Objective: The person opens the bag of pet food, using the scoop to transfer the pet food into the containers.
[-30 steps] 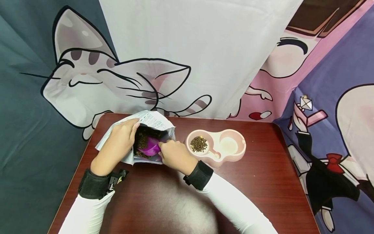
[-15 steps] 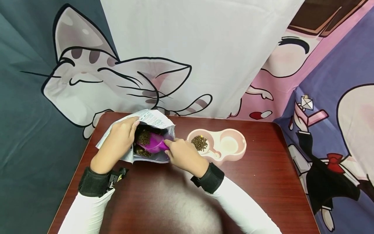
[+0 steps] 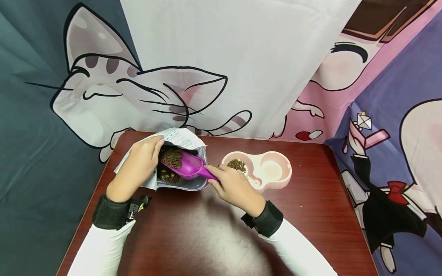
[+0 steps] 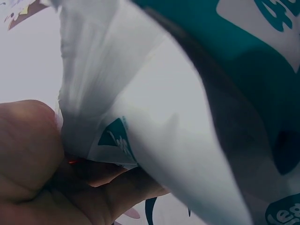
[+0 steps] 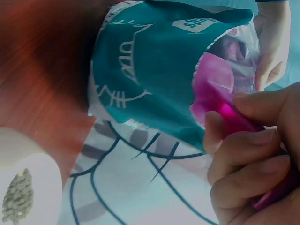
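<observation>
My left hand (image 3: 139, 165) holds the upper left edge of a teal-and-white bag (image 3: 183, 138); the left wrist view shows its thumb and fingers pinching the bag (image 4: 168, 103). Brown pet-food kibble (image 3: 168, 176) lies inside the open bag. My right hand (image 3: 238, 188) grips the handle of a purple scoop (image 3: 191, 166), with fingers curled round it in the right wrist view. The scoop is heaped with kibble (image 3: 172, 158) and lies over the bag's mouth. Its handle sticks out past the bag's right edge.
Right of the bag stands a pink double pet bowl (image 3: 256, 161). Kibble (image 3: 236, 165) lies in its left compartment, partly hidden behind my right hand. All this is on a reddish-brown table (image 3: 310, 199). A printed cat curtain (image 3: 207, 38) hangs along the back edge.
My right hand has drawn the scoop up and to the right, out of the bag's depth, and its load of kibble now shows. My left hand stays at the bag's edge.
</observation>
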Motion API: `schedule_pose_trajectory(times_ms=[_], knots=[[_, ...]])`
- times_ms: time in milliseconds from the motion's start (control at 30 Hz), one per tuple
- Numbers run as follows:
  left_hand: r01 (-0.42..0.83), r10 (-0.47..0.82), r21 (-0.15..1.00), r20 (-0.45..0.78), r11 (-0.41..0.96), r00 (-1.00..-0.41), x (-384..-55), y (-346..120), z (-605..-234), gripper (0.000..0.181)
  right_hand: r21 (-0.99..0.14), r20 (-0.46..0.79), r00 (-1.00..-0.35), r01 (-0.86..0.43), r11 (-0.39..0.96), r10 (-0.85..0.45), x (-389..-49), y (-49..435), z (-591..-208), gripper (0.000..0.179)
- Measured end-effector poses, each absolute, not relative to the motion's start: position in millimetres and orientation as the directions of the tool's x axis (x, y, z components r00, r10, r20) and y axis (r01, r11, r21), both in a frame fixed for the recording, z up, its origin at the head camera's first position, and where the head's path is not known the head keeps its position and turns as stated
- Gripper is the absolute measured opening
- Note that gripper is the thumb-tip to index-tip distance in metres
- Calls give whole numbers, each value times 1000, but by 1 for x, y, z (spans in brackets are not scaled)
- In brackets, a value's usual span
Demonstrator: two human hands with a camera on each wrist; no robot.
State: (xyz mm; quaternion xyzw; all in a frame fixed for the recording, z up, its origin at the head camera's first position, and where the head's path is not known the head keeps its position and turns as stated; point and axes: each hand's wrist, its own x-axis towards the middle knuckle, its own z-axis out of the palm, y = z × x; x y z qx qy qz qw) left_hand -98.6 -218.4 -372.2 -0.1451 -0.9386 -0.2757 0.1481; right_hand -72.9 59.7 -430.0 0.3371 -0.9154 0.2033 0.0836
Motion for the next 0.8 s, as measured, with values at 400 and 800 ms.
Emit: schedule_pose_trajectory(times_ms=[400, 800], knots=[[328, 170, 498, 337, 802, -926, -100, -221, -370, 31, -363, 431, -697, -715, 597, -573, -69, 81, -457, 40], [301, 165, 492, 301, 817, -939, -101, -224, -370, 33, -391, 510, -673, -737, 552, -537, -67, 87, -492, 52]])
